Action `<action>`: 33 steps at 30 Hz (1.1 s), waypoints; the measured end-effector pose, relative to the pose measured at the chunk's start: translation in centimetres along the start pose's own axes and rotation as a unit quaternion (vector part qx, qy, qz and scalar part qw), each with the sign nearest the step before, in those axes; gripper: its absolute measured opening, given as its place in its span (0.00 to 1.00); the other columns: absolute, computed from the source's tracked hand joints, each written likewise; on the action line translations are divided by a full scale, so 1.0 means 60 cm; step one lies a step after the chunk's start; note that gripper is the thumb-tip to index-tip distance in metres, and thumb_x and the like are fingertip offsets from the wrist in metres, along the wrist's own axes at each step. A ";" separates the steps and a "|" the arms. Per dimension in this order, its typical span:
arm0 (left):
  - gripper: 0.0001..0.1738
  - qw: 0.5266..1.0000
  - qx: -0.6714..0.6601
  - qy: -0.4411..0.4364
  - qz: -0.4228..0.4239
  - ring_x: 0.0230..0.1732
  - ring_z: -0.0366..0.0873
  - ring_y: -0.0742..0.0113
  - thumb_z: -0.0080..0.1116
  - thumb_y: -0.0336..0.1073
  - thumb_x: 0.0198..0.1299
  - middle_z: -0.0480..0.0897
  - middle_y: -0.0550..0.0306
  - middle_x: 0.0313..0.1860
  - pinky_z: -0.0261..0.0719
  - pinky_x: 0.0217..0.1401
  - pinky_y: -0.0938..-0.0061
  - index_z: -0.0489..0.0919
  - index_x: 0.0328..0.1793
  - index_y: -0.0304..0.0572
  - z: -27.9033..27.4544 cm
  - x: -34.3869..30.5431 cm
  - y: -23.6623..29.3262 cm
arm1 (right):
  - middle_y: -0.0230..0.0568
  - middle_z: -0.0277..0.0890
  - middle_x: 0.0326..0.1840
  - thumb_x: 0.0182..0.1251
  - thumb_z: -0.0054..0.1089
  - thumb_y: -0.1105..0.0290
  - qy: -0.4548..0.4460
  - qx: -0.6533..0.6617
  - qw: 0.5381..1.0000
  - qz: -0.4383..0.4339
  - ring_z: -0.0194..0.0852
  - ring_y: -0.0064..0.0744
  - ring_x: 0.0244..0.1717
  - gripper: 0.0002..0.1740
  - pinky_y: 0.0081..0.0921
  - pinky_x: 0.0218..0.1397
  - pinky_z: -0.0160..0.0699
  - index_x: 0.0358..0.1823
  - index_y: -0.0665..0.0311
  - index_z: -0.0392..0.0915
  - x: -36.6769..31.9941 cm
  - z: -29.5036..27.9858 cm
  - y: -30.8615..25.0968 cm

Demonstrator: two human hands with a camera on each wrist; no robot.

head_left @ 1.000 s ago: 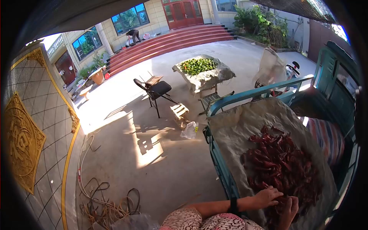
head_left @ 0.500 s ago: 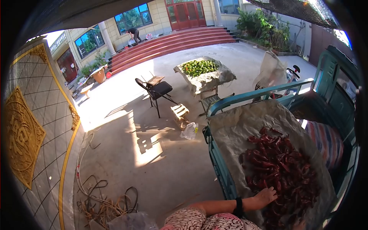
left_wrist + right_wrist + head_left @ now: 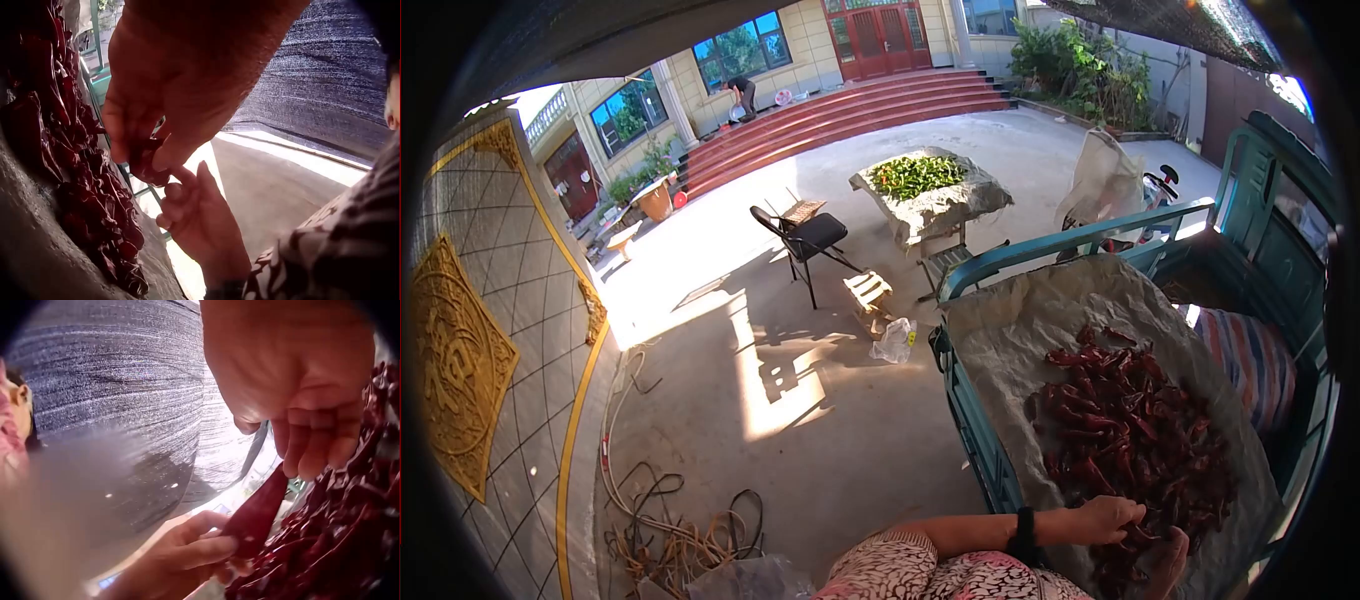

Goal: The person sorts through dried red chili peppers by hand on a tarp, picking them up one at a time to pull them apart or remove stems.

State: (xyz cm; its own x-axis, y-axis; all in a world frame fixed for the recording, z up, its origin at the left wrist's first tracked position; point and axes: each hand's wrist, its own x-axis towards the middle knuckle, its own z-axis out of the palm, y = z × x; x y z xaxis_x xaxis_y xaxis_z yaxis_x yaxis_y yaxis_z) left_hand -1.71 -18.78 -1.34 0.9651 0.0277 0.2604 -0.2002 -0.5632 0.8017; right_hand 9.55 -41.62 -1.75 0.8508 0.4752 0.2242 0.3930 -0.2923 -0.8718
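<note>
Pinched in my left hand (image 3: 1108,519) is a dark red pepper (image 3: 259,515), its wide end between thumb and fingers in the right wrist view. The pepper's narrow end reaches the curled fingers of my right hand (image 3: 300,381), which grip at its tip; the exact contact is partly hidden. In the left wrist view, my left hand (image 3: 187,81) is above my right hand (image 3: 203,228), with the pepper (image 3: 147,164) between them. Both hands are over the near end of a pile of red peppers (image 3: 1130,430) on a crumpled grey sheet (image 3: 1020,310).
The sheet lies on a green-railed cart (image 3: 1090,240), beside a striped bag (image 3: 1250,365). Beyond are a table covering (image 3: 940,215) bearing green peppers (image 3: 918,176), a black chair (image 3: 815,232) and a small wooden stool (image 3: 868,292). Tangled cords (image 3: 670,545) lie at lower left; a person (image 3: 743,95) bends by the steps.
My right hand, mostly out of the head view half a second ago, is back beside my left hand. My left hand's fingers have closed round a pepper and moved slightly right.
</note>
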 end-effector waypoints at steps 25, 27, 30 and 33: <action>0.26 0.989 -0.040 0.139 0.011 0.54 0.76 0.48 0.68 0.27 0.54 0.77 0.46 0.53 0.78 0.56 0.60 0.76 0.61 0.37 0.020 -0.034 -0.048 | 0.35 0.74 0.32 0.80 0.56 0.59 -0.007 0.116 0.984 0.136 0.70 0.25 0.28 0.16 0.25 0.33 0.72 0.49 0.67 0.78 -0.018 0.066 -0.144; 0.27 0.992 0.053 0.113 -0.024 0.57 0.74 0.47 0.69 0.28 0.51 0.76 0.46 0.57 0.78 0.57 0.60 0.77 0.60 0.38 0.016 -0.037 -0.058 | 0.37 0.75 0.35 0.80 0.56 0.57 0.056 0.048 0.987 0.141 0.73 0.28 0.31 0.18 0.27 0.36 0.74 0.50 0.68 0.78 -0.009 0.058 -0.157; 0.27 0.982 0.155 0.104 -0.031 0.60 0.72 0.45 0.70 0.28 0.47 0.75 0.45 0.61 0.77 0.58 0.58 0.78 0.58 0.38 0.030 -0.035 -0.089 | 0.46 0.80 0.41 0.80 0.54 0.56 0.102 0.079 0.981 0.143 0.79 0.42 0.43 0.23 0.39 0.48 0.79 0.58 0.72 0.76 0.002 0.042 -0.142; 0.26 0.981 0.184 0.053 -0.032 0.60 0.71 0.42 0.70 0.29 0.45 0.73 0.41 0.65 0.76 0.58 0.56 0.80 0.54 0.38 0.039 -0.038 -0.115 | 0.52 0.82 0.49 0.79 0.55 0.61 0.149 -0.017 0.983 0.109 0.79 0.51 0.51 0.22 0.44 0.57 0.78 0.62 0.72 0.76 0.012 0.015 -0.119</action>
State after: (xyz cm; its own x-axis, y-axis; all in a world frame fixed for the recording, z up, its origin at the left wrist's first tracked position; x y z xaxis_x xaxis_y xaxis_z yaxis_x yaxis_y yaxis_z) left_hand -2.13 -16.90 -8.74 0.9466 0.1478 0.2865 -0.0462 -0.8173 0.5744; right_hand 7.06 -38.42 4.25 0.9783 0.1361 0.1561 0.1977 -0.3898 -0.8994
